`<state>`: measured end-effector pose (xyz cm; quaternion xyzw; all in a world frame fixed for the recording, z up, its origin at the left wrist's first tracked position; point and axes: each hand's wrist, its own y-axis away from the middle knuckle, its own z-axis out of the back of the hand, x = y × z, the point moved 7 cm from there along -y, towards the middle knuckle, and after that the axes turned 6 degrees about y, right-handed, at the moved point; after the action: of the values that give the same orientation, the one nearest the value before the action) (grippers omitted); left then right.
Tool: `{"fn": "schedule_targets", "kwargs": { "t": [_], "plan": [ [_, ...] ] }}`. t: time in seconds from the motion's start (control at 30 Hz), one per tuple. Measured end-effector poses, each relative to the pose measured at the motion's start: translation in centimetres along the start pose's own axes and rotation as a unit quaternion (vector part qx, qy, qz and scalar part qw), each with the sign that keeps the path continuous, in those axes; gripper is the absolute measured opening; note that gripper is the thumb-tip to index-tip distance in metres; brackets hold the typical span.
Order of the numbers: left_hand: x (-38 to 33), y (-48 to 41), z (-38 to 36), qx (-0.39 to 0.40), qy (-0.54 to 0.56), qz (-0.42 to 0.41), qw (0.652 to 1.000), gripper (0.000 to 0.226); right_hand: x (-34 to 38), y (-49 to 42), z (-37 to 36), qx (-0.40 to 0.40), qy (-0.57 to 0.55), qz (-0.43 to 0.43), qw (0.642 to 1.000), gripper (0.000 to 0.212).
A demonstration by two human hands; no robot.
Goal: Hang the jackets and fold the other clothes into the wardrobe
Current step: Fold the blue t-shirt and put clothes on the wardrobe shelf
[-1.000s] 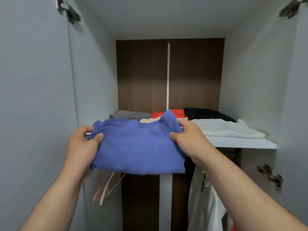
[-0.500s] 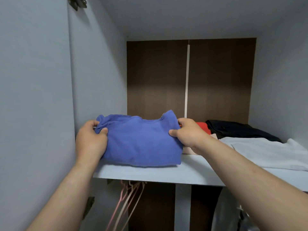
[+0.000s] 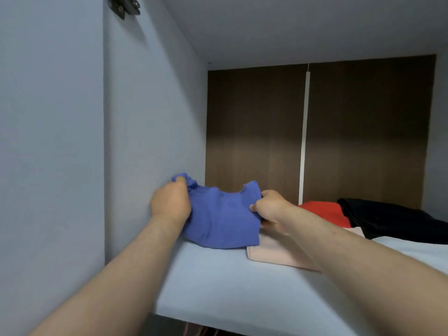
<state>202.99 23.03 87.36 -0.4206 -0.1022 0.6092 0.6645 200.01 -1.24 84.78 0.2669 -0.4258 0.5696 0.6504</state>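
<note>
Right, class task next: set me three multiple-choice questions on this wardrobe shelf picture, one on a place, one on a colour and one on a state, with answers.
1. Where is the folded blue cloth garment?
A) on the pale shelf, by the left side wall
B) on a hanger rail
C) on the floor

2. What colour is the folded garment beneath the right forearm?
A) green
B) pale pink
C) yellow

3. What are the hands doing?
A) both hang empty
B) only the left holds cloth
C) both grip the blue garment

Answers:
1 A: it rests on the shelf beside that wall.
2 B: the pale pink folded garment lies there.
3 C: the left hand and right hand curl their fingers round its two ends.
</note>
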Motion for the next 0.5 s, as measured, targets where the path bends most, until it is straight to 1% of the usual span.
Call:
{"fn": "schedule_targets", "kwargs": {
  "t": [0.07,0.1,0.13,0.17,0.2,0.23,0.27,0.3,0.33,0.4,0.47,0.5],
  "plan": [
    [-0.9,0.2,-1.3,0.019,-0.099,-0.039,0.994,0.026,-1.6,-0.7,-1.2,0.026,0.024,-0.035,0.999,0.016],
    [-1.4,0.3,-2.0,0.016,-0.120,-0.064,0.991,0.025,-2.3,-1.1,-1.7,0.042,0.038,-0.051,0.997,0.011],
    [-2.1,0.5,-2.8,0.017,-0.128,-0.098,0.987,0.028,-2.8,-1.3,-2.0,0.061,0.036,-0.064,0.995,0.008],
    [-2.5,0.6,-3.7,0.037,-0.109,-0.124,0.986,0.036,-3.0,-1.5,-2.2,0.082,0.020,-0.074,0.994,0.006],
    [-2.2,0.7,-5.0,0.089,-0.069,-0.118,0.987,0.044,-3.2,-1.7,-2.3,0.105,0.002,-0.084,0.991,0.007],
    [-1.5,0.9,-6.4,0.160,-0.028,-0.082,0.983,0.052,-3.2,-1.8,-2.4,0.125,-0.005,-0.091,0.988,0.010],
    [-0.5,1.4,-7.9,0.242,-0.006,-0.037,0.970,0.058,-3.2,-2.0,-2.5,0.142,0.005,-0.096,0.985,0.013],
    [0.4,2.1,-9.1,0.317,-0.018,-0.007,0.948,0.063,-3.2,-2.1,-2.7,0.156,0.019,-0.098,0.983,0.018],
    [1.1,2.6,-9.8,0.366,-0.043,0.006,0.929,0.067,-3.2,-1.9,-3.1,0.169,0.029,-0.104,0.980,0.025],
    [1.6,2.7,-10.4,0.390,-0.066,0.000,0.919,0.070,-3.5,-1.8,-3.9,0.195,0.030,-0.118,0.973,0.033],
    [1.2,2.6,-10.5,0.392,-0.075,-0.020,0.917,0.070,-3.5,-1.5,-4.4,0.210,0.051,-0.123,0.969,0.027],
    [0.9,2.7,-10.5,0.392,-0.079,-0.029,0.916,0.070,-3.2,-1.3,-4.1,0.197,0.083,-0.112,0.970,0.020]
  ]
}}
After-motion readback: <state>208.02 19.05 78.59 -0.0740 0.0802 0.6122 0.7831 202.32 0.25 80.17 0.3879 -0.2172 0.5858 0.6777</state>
